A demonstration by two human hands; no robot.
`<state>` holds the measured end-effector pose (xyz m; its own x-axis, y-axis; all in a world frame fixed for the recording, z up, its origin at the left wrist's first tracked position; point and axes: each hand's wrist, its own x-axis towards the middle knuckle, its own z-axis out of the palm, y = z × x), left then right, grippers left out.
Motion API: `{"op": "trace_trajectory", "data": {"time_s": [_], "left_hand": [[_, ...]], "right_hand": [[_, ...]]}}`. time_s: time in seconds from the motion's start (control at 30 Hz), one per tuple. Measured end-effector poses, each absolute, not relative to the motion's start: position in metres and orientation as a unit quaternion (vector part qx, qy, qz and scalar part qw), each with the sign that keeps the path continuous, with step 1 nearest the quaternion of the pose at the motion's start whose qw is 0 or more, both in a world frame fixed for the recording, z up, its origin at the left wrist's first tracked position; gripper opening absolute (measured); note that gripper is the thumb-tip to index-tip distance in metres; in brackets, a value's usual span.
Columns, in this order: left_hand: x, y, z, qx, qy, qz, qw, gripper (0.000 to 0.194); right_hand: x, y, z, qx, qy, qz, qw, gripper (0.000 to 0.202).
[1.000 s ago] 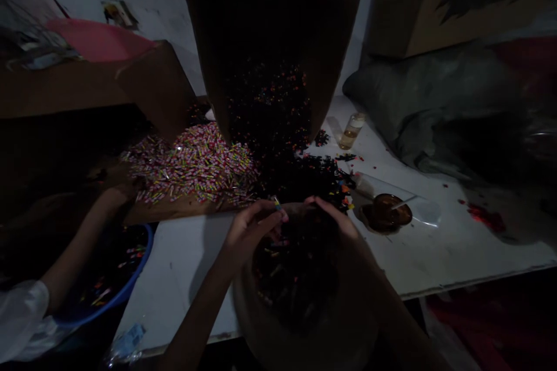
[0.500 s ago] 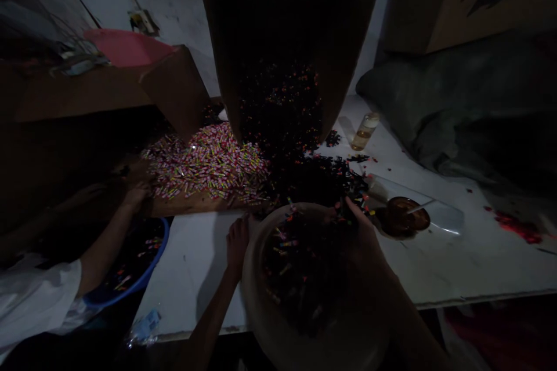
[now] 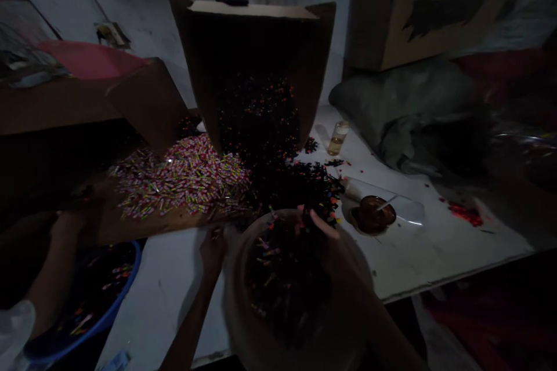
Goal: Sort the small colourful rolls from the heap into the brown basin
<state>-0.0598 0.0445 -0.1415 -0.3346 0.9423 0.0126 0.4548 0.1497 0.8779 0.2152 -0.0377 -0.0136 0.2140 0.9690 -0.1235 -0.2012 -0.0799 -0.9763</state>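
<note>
Picking through the dark pieces [image 3: 282,290] in the bowl [image 3: 237,287], at six o'clock in view, seems your step, right hand [image 3: 334,246] over them at five, left hand [image 3: 212,250] at seven, neither grip discernible, fingertip precision likely needed next.

open tabletop [image 3: 162,284] beside left forearm [image 3: 194,313], brown bowl [image 3: 375,215] right of basin [image 3: 238,307]

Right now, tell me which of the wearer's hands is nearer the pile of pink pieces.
Left. The left hand is just in front of the pile of pink pieces; the right hand is over the tub, farther off to the right.
</note>
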Motion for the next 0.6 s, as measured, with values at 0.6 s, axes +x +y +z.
{"op": "trace_trajectory", "data": {"time_s": [0.6], "left_hand": [[0.031, 0.011, 0.006, 0.412, 0.416, 0.469, 0.661, 0.032]], "right_hand": [[0.221, -0.036, -0.002, -0.54, -0.478, 0.513, 0.465, 0.039]]}}
